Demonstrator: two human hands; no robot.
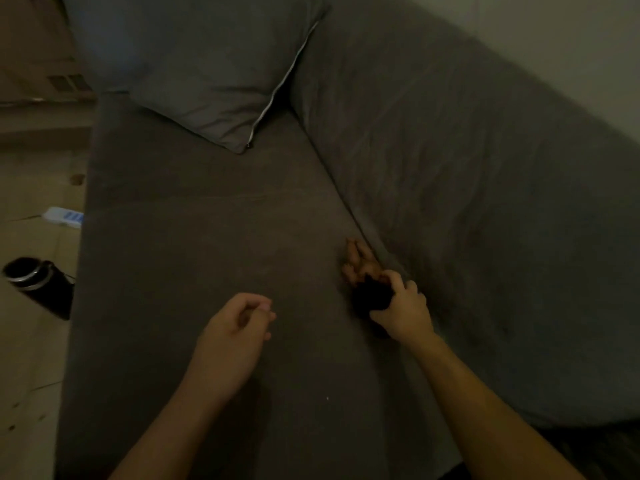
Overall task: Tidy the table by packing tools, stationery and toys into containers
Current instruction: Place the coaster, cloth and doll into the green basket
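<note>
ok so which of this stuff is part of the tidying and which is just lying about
Part of the job:
- brown and black toy, on the sofa seat beside the backrest
- right hand, gripping the toy's dark end
- left hand, holding nothing

Just lying about:
- grey pillow
- black bottle, on the floor
- white and blue item, on the floor, too blurred to identify

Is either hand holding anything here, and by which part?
The right hand grips a small brown-and-black toy by its black end, on the sofa seat. The left hand holds nothing.
</note>
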